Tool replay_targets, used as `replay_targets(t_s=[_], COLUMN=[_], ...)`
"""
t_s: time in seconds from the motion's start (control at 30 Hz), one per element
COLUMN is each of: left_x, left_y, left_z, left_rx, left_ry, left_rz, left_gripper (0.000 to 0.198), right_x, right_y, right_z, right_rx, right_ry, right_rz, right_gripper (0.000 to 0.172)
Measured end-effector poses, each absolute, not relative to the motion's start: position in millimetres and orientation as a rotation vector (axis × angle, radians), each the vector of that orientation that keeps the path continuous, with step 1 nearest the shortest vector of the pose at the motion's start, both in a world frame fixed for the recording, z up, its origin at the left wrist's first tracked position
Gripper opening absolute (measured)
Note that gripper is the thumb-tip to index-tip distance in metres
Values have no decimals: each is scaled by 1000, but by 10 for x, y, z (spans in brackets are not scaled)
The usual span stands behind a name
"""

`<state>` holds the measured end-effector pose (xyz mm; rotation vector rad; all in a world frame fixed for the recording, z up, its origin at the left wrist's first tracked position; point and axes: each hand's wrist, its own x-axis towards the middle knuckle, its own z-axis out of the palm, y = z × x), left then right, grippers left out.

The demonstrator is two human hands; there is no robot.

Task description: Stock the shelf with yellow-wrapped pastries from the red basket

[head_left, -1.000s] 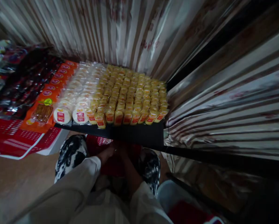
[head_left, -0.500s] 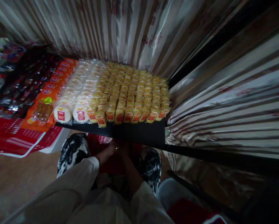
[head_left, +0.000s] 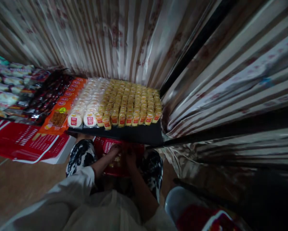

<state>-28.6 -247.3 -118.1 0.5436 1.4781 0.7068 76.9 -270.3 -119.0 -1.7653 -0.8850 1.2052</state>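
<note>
Between my knees is a red basket with small yellowish wrapped packets in it. My left hand reaches into the basket on the left side, above the packets. Close beside it on the right, my right hand is also down in the basket. Deep shade under the shelf edge hides the fingers of both hands, and whether they hold anything does not show. Just above them, the black shelf carries tight rows of yellow-wrapped snack cakes and stacks of round white wrapped crackers.
Left of the crackers lie orange snack packs, dark glossy packets and white packs. A red-and-white box stands below the shelf at left. Striped curtains hang behind. A rounded pale container is at lower right.
The view has shifted, showing more of the shelf's left end. My hands have moved apart within the basket, and the yellowish packets between them now show.
</note>
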Motion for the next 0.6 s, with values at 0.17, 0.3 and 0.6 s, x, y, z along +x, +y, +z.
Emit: replay_targets(t_s=[0.17, 0.3, 0.6], left_x=[-307, -258, -12], left_y=[-2532, -2571, -2495], left_z=[-899, -557, 89], left_rx=[602, 772, 1159], left_ry=[1343, 1284, 1391], left_rz=[721, 695, 688], left_gripper=[32, 29, 11], right_x=[915, 1025, 1191], right_y=[-2787, -2847, -2974], right_z=[-928, -727, -364], right_rx=[-1722, -1560, -1404], right_ry=[-1012, -1196, -1259], right_rz=[1104, 1013, 857], right_gripper=[36, 31, 27])
